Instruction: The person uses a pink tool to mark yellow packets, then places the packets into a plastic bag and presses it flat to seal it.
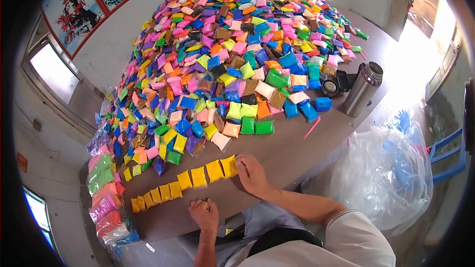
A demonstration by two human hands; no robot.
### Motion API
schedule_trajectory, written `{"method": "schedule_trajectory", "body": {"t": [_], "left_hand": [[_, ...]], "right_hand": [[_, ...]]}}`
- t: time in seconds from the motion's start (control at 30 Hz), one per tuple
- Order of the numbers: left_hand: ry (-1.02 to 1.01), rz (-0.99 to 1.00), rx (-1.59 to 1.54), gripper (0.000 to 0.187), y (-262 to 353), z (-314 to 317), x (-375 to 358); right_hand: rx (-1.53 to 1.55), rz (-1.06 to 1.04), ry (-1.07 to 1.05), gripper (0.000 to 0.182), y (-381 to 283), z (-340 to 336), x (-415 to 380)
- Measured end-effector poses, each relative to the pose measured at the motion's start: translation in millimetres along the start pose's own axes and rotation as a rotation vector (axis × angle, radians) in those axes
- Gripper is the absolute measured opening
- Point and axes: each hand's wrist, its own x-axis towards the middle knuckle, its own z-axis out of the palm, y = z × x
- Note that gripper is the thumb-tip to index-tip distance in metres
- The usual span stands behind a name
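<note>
A row of small yellow packets (199, 177) runs across the near part of the table, smaller ones on the left and larger ones on the right. My right hand (251, 174) is at the right end of that row, its curled fingers closed at the edge of the last yellow packet (228, 166). Below the middle of the row, my left hand (203, 212) rests near the table's front edge. Its fingers are folded into a fist, and anything inside them is hidden.
A large heap of coloured packets (232, 44) covers the far table (292, 155). Bundled packets (106, 202) line the left edge. An uncapped steel flask (363, 91) stands at right, near a black-rimmed lid (329, 87). A clear plastic bag (381, 178) and blue chair (448, 160) are beyond.
</note>
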Motion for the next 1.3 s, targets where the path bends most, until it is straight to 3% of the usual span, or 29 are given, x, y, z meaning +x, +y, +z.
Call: {"method": "schedule_trajectory", "body": {"t": [0.3,0.7,1.1,1.2,1.3], "left_hand": [[0.005,0.037,0.102,0.028,-1.5,10.0,6.3],[0.042,0.005,0.139,0.029,3.9,13.3,4.0],[0.051,0.005,0.199,0.030,5.6,16.3,1.5],[0.071,0.020,0.203,0.029,3.9,18.8,4.8],[0.046,0.001,0.194,0.030,5.6,17.9,0.0]], "right_hand": [[-0.007,0.054,-0.066,0.014,-13.0,-4.6,4.5],[-0.058,-0.024,-0.095,0.015,-4.1,-2.4,2.7],[0.070,0.050,-0.085,0.020,1.0,-5.6,1.4],[0.240,0.159,0.017,0.021,17.9,-14.0,35.4],[-0.018,-0.068,0.481,0.022,3.1,-71.3,161.2]]}}
